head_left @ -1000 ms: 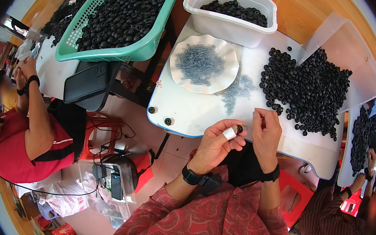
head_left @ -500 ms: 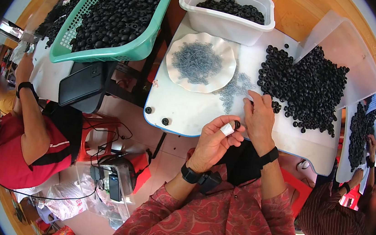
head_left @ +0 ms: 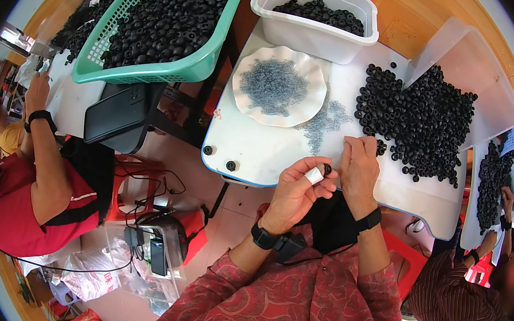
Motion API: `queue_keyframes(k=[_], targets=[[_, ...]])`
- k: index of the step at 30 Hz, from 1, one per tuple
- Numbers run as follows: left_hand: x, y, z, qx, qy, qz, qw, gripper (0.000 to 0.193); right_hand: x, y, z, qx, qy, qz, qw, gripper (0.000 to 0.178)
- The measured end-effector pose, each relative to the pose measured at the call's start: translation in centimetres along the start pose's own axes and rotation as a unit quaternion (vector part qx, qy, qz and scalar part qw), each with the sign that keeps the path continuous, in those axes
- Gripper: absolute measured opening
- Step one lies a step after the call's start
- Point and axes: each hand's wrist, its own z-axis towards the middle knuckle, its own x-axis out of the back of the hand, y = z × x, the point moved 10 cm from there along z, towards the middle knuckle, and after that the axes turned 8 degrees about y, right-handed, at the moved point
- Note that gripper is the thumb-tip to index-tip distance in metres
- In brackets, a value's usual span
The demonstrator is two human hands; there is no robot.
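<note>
Near the table's front edge, my left hand (head_left: 291, 196) pinches a small black ring-shaped part (head_left: 327, 168) between thumb and fingers. A white wrap (head_left: 314, 176) covers part of one of its digits. Just right of it, my right hand (head_left: 359, 176) is held with bent fingers pressed together; whatever is in them is hidden. Beyond the hands lies a scatter of tiny clear bluish rings (head_left: 323, 122). More of these rings (head_left: 274, 86) fill a white wavy-edged plate (head_left: 245, 110). A large heap of black ring parts (head_left: 427, 125) spreads to the right.
At the back stands a white tub (head_left: 320, 38) of black parts. A clear bin (head_left: 487, 84) lies tipped behind the heap. Left are a green basket (head_left: 153, 72) of black parts and a black phone-like slab (head_left: 116, 113). Two black parts (head_left: 231, 165) sit at the front-left edge. People work on both sides.
My right hand has drawn back slightly from the clear rings, and its fingers have come together. My left hand keeps hold of the black ring part, almost unmoved. The view has shifted slightly.
</note>
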Motion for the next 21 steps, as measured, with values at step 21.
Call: queue_keyframes(k=[21], targets=[[-0.1, -0.2, 0.0, 0.002, 0.016, 0.025, 1.000, 0.027, 2.8, -0.5, -0.7, -0.009, -0.010, 0.115, 0.993, 0.007]])
